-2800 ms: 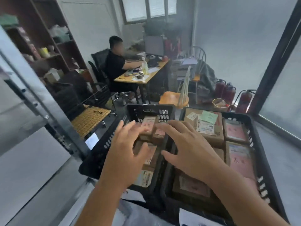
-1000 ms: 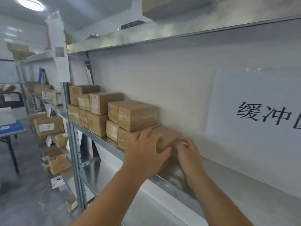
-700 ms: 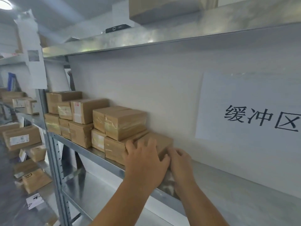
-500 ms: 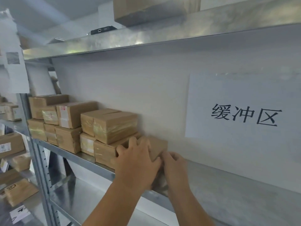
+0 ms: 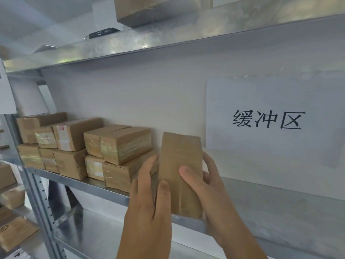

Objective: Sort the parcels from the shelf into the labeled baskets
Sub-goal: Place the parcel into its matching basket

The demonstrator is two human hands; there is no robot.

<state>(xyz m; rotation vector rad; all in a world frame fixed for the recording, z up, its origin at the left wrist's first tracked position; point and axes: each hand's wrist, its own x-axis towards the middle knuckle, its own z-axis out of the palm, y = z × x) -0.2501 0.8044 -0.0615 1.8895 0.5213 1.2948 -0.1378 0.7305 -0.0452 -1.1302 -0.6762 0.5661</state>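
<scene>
I hold a brown cardboard parcel (image 5: pixel 180 165) upright above the front edge of the metal shelf (image 5: pixel 280 210). My left hand (image 5: pixel 149 199) grips its left side with the thumb across its near face. My right hand (image 5: pixel 203 186) grips its right side, thumb on the near face and fingers behind. The parcel's near face is plain, with no label showing. A stack of several taped cardboard parcels (image 5: pixel 119 144) stands on the same shelf just to the left. No baskets are in view.
A white paper sign with black characters (image 5: pixel 267 120) hangs on the wall behind the shelf. An upper shelf (image 5: pixel 168 40) carries a box (image 5: pixel 149 10) and a black device (image 5: pixel 103 32). A shelf upright (image 5: pixel 35 184) stands at left, with more parcels (image 5: pixel 11 234) beyond it.
Both hands were pressed on a flat parcel lying on the shelf; now they have lifted it off the shelf and tipped it upright toward me.
</scene>
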